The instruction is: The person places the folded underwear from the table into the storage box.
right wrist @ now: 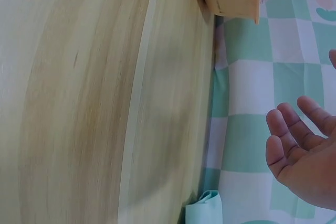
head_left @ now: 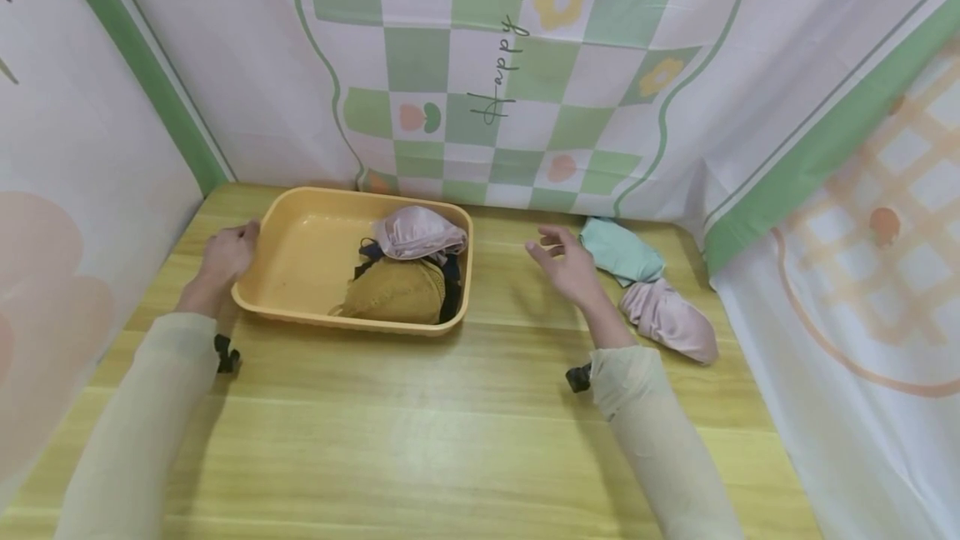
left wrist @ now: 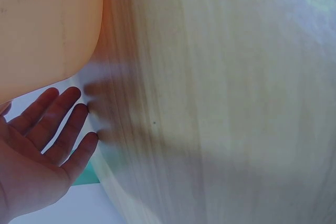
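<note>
A yellow plastic bin (head_left: 288, 265) stands toward the back left of the table in the head view. In its right half lie a folded pink bra (head_left: 420, 233), a mustard bra (head_left: 401, 294) and some dark fabric (head_left: 452, 290), partly covered. My left hand (head_left: 228, 257) is beside the bin's left end; in the left wrist view its fingers (left wrist: 65, 137) are spread and fairly straight near the bin wall, the thumb mostly hidden. Right of the bin, my right hand (head_left: 570, 269) hovers with loosely bent fingers, holding nothing. Near it lie a folded mint-green cloth (head_left: 621, 250) and a folded pink bra-like garment (head_left: 671, 322).
The wooden table (head_left: 420, 440) meets a checked curtain (head_left: 495, 65) at the back. White printed curtains hang along both sides. Each wrist carries a small black camera mount, such as the right one (head_left: 578, 378).
</note>
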A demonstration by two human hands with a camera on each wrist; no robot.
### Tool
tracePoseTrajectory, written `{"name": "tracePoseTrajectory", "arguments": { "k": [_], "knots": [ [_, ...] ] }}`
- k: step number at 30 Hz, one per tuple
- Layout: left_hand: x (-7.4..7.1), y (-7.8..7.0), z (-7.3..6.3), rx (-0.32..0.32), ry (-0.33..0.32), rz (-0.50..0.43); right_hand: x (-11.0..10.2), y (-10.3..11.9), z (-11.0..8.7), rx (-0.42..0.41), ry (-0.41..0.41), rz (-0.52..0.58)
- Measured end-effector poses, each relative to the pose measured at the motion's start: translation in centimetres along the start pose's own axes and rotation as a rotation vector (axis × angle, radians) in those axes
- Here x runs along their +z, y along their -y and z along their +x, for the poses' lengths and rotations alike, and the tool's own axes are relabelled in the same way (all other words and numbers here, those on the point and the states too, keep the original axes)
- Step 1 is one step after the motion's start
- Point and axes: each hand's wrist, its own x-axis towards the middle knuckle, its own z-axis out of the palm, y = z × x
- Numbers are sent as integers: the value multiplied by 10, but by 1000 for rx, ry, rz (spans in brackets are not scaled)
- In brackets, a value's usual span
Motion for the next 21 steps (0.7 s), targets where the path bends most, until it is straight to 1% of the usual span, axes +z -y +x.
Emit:
{"name": "tracePoseTrajectory", "arguments": {
  "k": [14,21],
  "knots": [
    [-1,-3,-3,1,-5,4,-10,-15,-7,4,-28,-7],
    [0,-2,-4,2,-8,3,-16,-21,-10,28,-31,-15]
  ]
}}
